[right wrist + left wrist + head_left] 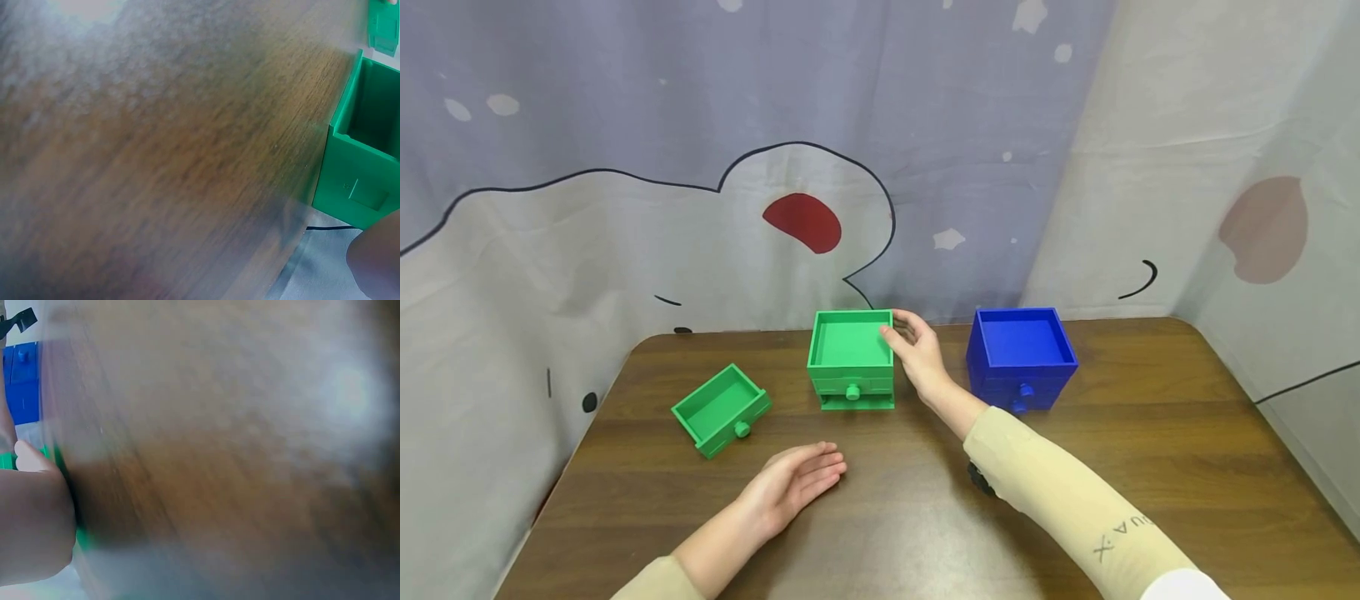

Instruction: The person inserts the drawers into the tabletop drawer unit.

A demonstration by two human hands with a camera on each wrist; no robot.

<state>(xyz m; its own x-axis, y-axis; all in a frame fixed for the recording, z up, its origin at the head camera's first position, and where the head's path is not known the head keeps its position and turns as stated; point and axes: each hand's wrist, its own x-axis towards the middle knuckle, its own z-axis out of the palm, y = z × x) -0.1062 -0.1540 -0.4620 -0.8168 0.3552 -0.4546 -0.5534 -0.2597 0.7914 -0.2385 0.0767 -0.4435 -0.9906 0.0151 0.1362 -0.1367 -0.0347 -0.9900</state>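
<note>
A green box with an open top and small knobbed drawers stands at the middle back of the table; the right wrist view shows its side. My right hand grips its right wall, thumb over the rim and fingers behind. A loose green drawer lies to the left, apart from the box. My left hand rests on its edge on the table in front of the box, fingers straight, holding nothing. In the left wrist view only the heel of that hand shows.
A blue box of the same shape stands right of the green one, about a hand's width away. The brown wooden table has rounded corners. A patterned curtain hangs close behind and at both sides.
</note>
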